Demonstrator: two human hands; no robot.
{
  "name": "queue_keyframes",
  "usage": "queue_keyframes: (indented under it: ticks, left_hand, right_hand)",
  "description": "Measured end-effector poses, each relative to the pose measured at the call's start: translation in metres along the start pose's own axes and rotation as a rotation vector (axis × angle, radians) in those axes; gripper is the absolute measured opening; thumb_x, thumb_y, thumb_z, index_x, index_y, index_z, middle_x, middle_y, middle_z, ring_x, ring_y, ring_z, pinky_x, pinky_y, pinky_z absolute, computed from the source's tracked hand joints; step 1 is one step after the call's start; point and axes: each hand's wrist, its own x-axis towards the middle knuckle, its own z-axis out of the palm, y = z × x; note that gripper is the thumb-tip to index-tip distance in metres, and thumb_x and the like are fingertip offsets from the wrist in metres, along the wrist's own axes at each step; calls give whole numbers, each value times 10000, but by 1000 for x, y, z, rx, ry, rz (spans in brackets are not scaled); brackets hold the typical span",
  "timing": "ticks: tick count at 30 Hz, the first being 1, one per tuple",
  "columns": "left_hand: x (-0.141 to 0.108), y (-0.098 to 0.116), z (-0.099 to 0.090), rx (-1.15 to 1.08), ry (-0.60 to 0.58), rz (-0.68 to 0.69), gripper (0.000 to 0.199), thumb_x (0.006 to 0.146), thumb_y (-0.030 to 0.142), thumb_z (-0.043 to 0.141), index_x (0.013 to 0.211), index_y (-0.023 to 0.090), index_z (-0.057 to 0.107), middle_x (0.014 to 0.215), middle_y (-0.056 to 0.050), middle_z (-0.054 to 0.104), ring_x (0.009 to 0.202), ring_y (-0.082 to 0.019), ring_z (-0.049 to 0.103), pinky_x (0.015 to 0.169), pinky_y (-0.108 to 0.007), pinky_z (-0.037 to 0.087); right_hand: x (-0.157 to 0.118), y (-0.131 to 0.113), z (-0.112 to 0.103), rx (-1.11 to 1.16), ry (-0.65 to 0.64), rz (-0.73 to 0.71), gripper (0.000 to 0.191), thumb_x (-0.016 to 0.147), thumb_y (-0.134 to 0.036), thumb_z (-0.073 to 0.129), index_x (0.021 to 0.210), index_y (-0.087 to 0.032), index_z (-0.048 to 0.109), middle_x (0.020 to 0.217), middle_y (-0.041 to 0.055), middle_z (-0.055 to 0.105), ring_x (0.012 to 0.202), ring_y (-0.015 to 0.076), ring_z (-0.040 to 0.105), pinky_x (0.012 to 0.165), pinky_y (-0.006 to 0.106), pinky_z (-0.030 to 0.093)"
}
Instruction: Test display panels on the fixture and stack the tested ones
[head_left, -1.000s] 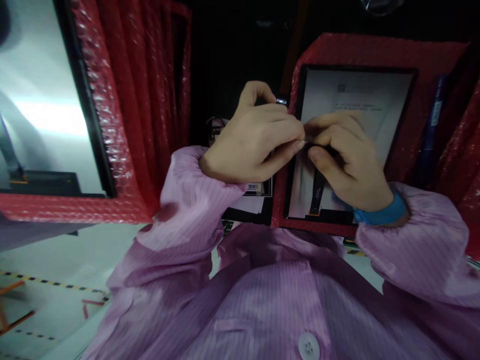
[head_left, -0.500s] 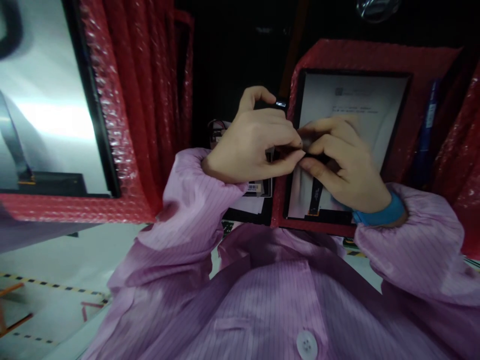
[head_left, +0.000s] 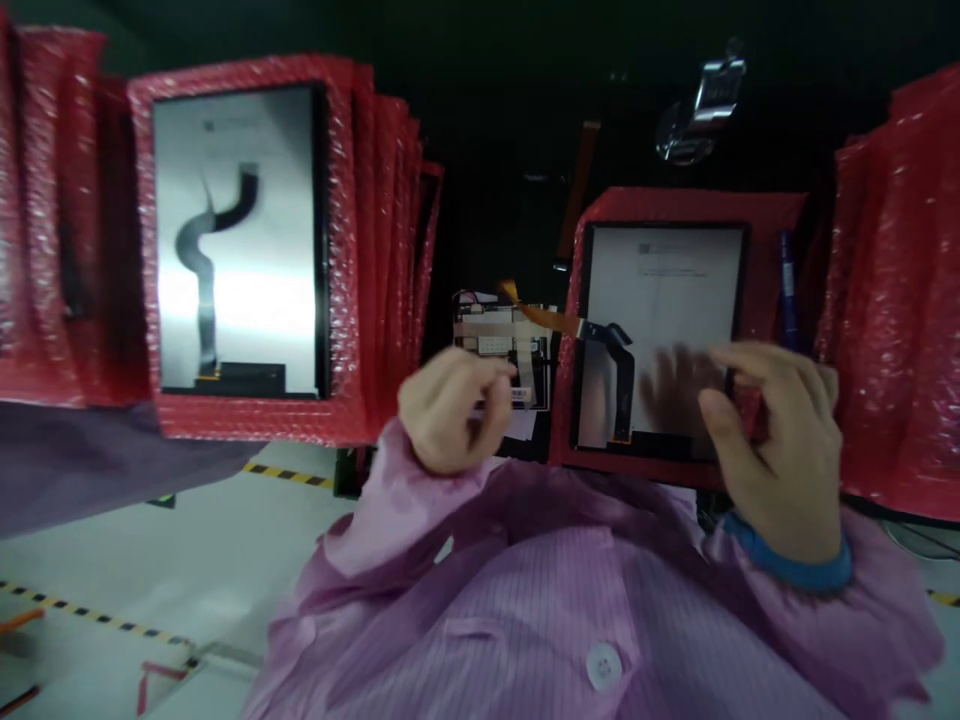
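Note:
A display panel with a pale back and dark frame lies on red bubble wrap. Its black flex cable bends up and left, joined to an orange ribbon cable that runs to a small circuit board assembly. Just in front of that board is my left hand, blurred and loosely curled, with no object visible in it. My right hand hovers over the panel's right side, thumb and fingers apart, holding nothing. The panel's surface mirrors it faintly.
On the left, another panel with a curved black cable rests on a stack of red bubble-wrap sleeves. More red sleeves stand at the far right. A blue pen and a shiny metal object lie on the dark surface.
Both hands have parted from their meeting point over the panel's cable, left hand moving left and right hand moving right. The joined cables now show. The view has shifted and takes in more.

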Motion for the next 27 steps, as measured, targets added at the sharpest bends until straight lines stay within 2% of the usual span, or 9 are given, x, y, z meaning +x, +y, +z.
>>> queue_keyframes:
  ticks: [2,4,6,12,17,20,23,25,27]
  left_hand:
    - [-21,18,3,43,-218,-57,118,927,122,517,943,150,630,731,-18,678,614,-115,611,527,-230,475]
    - [-36,36,12,102,-331,-61,196,965,161,481,1058,114,646,732,-29,681,612,-122,625,527,-240,475]
    - [-44,50,21,142,-386,-52,258,987,172,444,1127,93,646,714,-22,676,580,-118,617,516,-249,467]
    - [-46,70,37,253,-384,-111,271,970,148,443,1092,92,679,649,1,654,529,-130,608,474,-300,437]
    - [-43,75,38,237,-371,-168,288,982,151,420,1020,100,701,636,0,642,513,-130,601,466,-299,418]
    - [-43,71,33,140,-359,-225,272,989,167,437,1035,109,698,678,-7,668,546,-126,617,492,-273,435]
    - [-43,59,29,73,-324,-296,246,989,165,450,1041,125,687,750,-24,692,618,-121,641,574,-238,478]
    - [-44,50,27,168,-256,-322,232,979,157,465,1064,115,677,767,-35,688,637,-131,637,599,-244,480]
    - [-46,42,28,321,-210,-321,247,967,153,483,1128,102,663,766,-38,678,631,-145,623,593,-261,464]
  right_hand:
    - [-27,4,-4,-35,15,93,318,967,-412,541,1215,-229,619,1161,116,662,1128,313,611,998,557,452]
    - [-49,7,-2,-68,-8,160,399,965,-465,526,1251,-200,607,1178,142,656,1137,330,606,998,576,457]
    - [-63,7,1,-94,-34,191,483,966,-499,504,1311,-169,577,1236,171,643,1166,344,592,1016,591,447]
    - [-70,8,12,27,0,297,661,917,-551,554,1447,-165,467,1423,178,554,1315,363,502,1099,629,385]
    - [-70,-6,-2,309,95,445,534,887,-463,648,1363,-241,550,1364,112,592,1243,305,572,1077,563,453]
    - [-72,-30,-7,249,181,324,612,862,-343,691,1433,-266,488,1420,109,553,1309,325,521,1085,591,435]
    - [-66,-53,1,183,339,33,705,799,-176,721,1452,-251,468,1374,100,602,1273,301,544,1045,537,473]
    - [-57,-64,12,147,412,-158,686,778,-100,712,1418,-224,498,1295,85,664,1212,264,588,1006,460,507]
    - [-47,-73,24,147,435,-293,580,802,-118,702,1354,-190,539,1239,82,699,1164,248,619,977,429,532]
